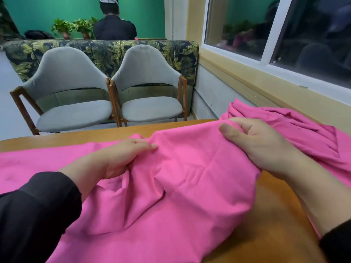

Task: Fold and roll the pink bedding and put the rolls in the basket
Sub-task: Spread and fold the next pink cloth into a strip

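The bedding [190, 177] filling the lower half of the frame is a plain, bright pink with no print, spread over a table [91, 136] of warm orange-brown wood, and the sleeve [34, 211] at the lower left is black. In the middle left stand two chairs [74, 99] upholstered in pale grey on brown wooden frames, backed by a sofa [106, 52] in dark cloth printed with yellow-green fern leaves. Along the top the wall [57, 8] is teal green, the potted plants [74, 27] are leafy green in reddish pots, a person [115, 27] wears black, and at the upper right the window frame [273, 31] is white above a cream-yellow sill.
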Demonstrator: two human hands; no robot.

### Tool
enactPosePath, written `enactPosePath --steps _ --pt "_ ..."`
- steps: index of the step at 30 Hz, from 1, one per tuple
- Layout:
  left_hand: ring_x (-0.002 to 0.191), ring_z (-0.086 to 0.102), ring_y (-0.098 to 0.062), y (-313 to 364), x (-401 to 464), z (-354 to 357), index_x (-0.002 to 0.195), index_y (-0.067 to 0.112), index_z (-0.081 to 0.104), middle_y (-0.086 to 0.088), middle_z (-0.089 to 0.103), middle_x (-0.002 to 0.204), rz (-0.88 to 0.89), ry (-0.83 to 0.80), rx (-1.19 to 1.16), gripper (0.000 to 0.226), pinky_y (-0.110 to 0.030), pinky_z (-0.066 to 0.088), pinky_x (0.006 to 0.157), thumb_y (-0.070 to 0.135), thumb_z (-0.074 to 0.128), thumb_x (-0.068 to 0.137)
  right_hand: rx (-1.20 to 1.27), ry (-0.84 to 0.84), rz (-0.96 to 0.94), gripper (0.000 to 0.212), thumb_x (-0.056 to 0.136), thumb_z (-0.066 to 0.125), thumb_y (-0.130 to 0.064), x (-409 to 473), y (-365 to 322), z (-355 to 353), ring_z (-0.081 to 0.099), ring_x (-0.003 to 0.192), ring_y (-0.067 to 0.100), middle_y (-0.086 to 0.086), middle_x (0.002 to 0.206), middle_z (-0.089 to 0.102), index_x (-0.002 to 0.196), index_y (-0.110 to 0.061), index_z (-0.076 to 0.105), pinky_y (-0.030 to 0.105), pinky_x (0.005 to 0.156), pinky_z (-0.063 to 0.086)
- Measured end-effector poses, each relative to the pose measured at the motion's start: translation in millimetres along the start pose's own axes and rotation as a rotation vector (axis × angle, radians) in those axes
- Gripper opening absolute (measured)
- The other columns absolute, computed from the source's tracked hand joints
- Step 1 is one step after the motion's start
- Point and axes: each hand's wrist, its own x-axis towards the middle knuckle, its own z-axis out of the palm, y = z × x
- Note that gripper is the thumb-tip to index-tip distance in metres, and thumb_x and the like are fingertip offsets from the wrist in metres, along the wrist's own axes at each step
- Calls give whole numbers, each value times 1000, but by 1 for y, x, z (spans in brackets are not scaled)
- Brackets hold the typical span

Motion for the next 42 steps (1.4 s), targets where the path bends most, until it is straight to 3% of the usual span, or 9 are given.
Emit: enactPosePath --steps 6,10,14,19,22,26,34,38,42 --pt "71 60 -13 33 8 22 86 18 71 7 67 78 127 80 463 59 -29 46 71 74 51 85 -524 -400 217 18 83 64 -62 -22 -10 -3 39 82 -40 -56 93 37 93 -54 51 -9 76 29" --pt "75 70 -21 40 21 39 93 17 78 1 73 83 7 5 609 61 -36 59 75 74 67 76 -627 -406 317 54 77 67 -71 -32 22 -5 37 56 3 -14 63 41 66 -24 45 27 57 30" --pt "81 66 -15 28 28 52 93 12 75 2 74 89 63 -89 805 42 -44 56 93 52 64 92 -539 -386 225 47 80 75 -55 -35 33 1 39 56 2 -17 59 43 67 -20 48 26 58 34" --pt "84 69 -12 57 28 40 94 21 72 2 74 93 354 -97 332 19 -26 56 79 28 57 102 -227 -211 200 36 82 77 -27 -20 40 -2 63 108 -3 -25 113 68 114 -39 64 28 97 48" --pt "71 56 -13 63 37 33 80 22 66 3 62 76 278 -112 548 21 -20 43 59 11 60 96 -380 -315 290 39 74 77 -52 -10 46 -5 64 104 -1 -25 108 69 109 -41 64 38 98 50" --pt "59 51 -10 37 61 43 66 22 61 8 56 64 132 -39 775 37 -23 39 55 44 63 95 -385 -182 349 68 82 47 -80 7 51 -3 64 93 10 -9 90 69 90 -15 65 36 89 47" --pt "138 45 -20 -46 79 29 142 25 51 10 52 148 449 181 1088 42 -36 24 121 41 45 103 -627 -145 210 29 97 48 -19 47 83 19 58 82 30 9 80 65 73 -7 59 46 81 47" --pt "139 43 -22 -51 67 16 124 25 58 14 51 148 431 197 1016 29 -40 25 120 41 44 104 -696 -189 192 19 93 51 -32 44 78 44 63 97 19 -9 104 70 84 -34 67 38 89 50" --pt "131 50 -19 -49 53 16 105 20 60 12 58 140 452 250 949 18 -40 31 116 35 51 102 -550 -29 194 29 100 49 -35 43 74 58 65 88 17 -6 89 71 83 -19 67 34 81 51"
